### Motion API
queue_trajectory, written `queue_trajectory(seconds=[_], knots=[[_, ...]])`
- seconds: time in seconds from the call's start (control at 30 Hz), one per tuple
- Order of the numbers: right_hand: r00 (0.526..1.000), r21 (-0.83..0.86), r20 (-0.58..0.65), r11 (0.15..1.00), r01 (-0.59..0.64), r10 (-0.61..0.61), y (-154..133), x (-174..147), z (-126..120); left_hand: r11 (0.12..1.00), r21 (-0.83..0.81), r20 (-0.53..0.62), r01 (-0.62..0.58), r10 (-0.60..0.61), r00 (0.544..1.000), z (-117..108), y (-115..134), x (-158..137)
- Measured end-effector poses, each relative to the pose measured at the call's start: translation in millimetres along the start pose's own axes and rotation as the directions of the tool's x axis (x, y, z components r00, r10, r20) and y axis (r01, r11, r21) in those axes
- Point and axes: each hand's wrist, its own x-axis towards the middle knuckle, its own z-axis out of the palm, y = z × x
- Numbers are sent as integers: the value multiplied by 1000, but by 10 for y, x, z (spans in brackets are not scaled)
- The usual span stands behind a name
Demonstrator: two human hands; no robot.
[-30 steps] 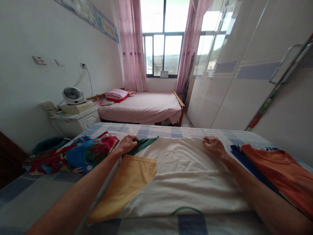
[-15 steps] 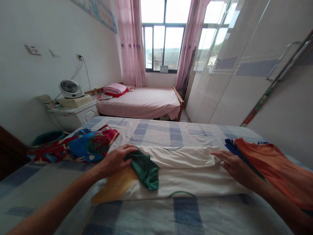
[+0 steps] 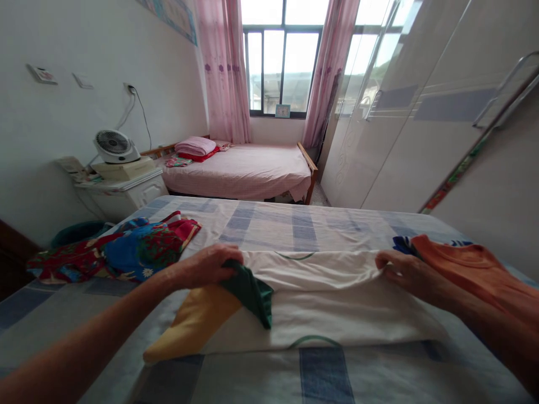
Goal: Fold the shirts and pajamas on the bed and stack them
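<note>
A white shirt (image 3: pixel 328 314) with a green patch, a yellow patch and thin green curved lines lies folded lengthwise across the bed. My left hand (image 3: pixel 217 265) is closed at its far left corner, gripping the cloth beside the green patch (image 3: pixel 250 292). At the far right corner, my right hand (image 3: pixel 406 273) pinches the white fabric between thumb and fingers. The strip between both hands is slightly lifted and wrinkled. The yellow patch (image 3: pixel 202 314) spreads at the near left, below my left hand.
Patterned red and blue cloth (image 3: pixel 135 249) is heaped on the left of the checked bedsheet (image 3: pixel 320 376). An orange shirt (image 3: pixel 471 269) lies on the right over dark blue cloth. Farther off are a pink bed (image 3: pixel 244 168), a fan (image 3: pixel 115 146) on a cabinet, and a wardrobe (image 3: pixel 404 140).
Both hands have closed on the shirt's far corners, where they lay looser before. My right hand has moved slightly right and up, and the cloth is pulled tauter and raised a little.
</note>
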Motion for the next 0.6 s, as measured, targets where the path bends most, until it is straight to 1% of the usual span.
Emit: queue_trajectory(seconds=[0.03, 0.07, 0.1, 0.17, 0.23, 0.3, 0.33, 0.37, 0.4, 0.5, 0.6], knots=[[999, 24, -27, 999, -43, 44, 36, 75, -48, 999, -15, -81, 50, -51, 995, -108, -85, 68], [994, 42, -62, 995, -89, 91, 80, 172, -90, 993, -20, -185, 119, -120, 975, -219, -181, 155], [984, 55, -105, 989, -137, 142, 129, 290, -123, 981, -20, -283, 191, -189, 940, -324, -282, 259], [953, 88, -186, 970, -228, 241, 233, 568, -148, 945, 3, -458, 327, -289, 841, -489, -479, 503], [920, 119, -237, 950, -290, 311, 326, 855, -105, 880, 33, -579, 474, -370, 727, -560, -646, 754], [896, 121, -260, 933, -339, 359, 394, 1096, 1, 794, 32, -632, 607, -454, 628, -530, -781, 970], [890, 105, -260, 927, -359, 374, 419, 1187, 70, 761, 22, -632, 649, -492, 599, -484, -840, 1055], [890, 84, -252, 924, -372, 381, 440, 1256, 145, 740, 12, -622, 672, -520, 585, -425, -896, 1122], [894, 62, -238, 924, -377, 380, 458, 1304, 221, 731, 7, -611, 682, -537, 582, -356, -949, 1171], [911, 13, -201, 930, -366, 361, 511, 1350, 425, 719, -3, -574, 695, -570, 588, -151, -1097, 1229], [913, -9, -180, 927, -375, 367, 571, 1336, 552, 709, -39, -524, 704, -615, 590, -17, -1204, 1224]])
